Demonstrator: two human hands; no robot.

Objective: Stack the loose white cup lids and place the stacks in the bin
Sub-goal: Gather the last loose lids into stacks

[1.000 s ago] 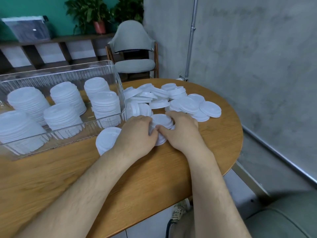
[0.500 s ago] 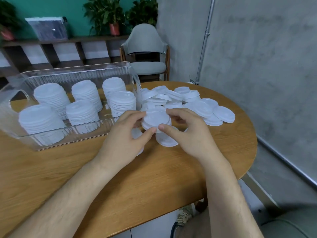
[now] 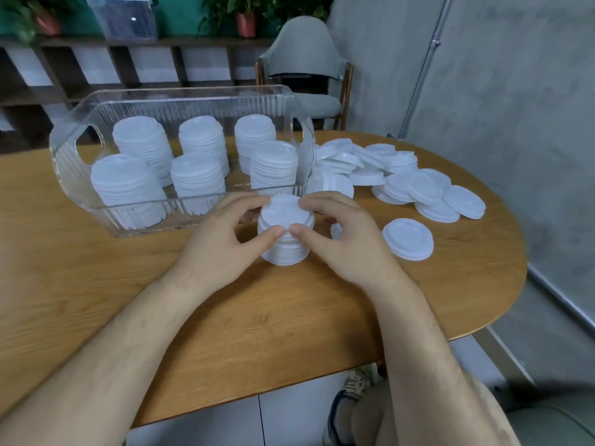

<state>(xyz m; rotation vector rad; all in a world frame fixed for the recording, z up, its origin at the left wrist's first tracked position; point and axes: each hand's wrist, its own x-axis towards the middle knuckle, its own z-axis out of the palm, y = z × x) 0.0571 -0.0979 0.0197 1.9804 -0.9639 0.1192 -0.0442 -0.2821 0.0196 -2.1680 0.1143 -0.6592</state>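
Observation:
A short stack of white cup lids (image 3: 285, 230) stands on the wooden table just in front of the clear plastic bin (image 3: 180, 104). My left hand (image 3: 222, 239) grips the stack from the left and my right hand (image 3: 341, 236) from the right, thumbs meeting at its near side. The bin holds several taller stacks of lids (image 3: 196, 175). A pile of loose lids (image 3: 386, 175) lies to the right of the bin, and a single lid (image 3: 407, 239) lies flat beside my right hand.
The oval wooden table (image 3: 225, 333) ends at a curved edge on the right and near side. A grey chair (image 3: 306, 69) stands behind the table, with shelving and potted plants along the back wall. My shoe (image 3: 341, 410) shows below the table edge.
Both hands gathered lids from the pile and drew them toward me into one stack. The stack now stands taller between my hands, in front of the bin.

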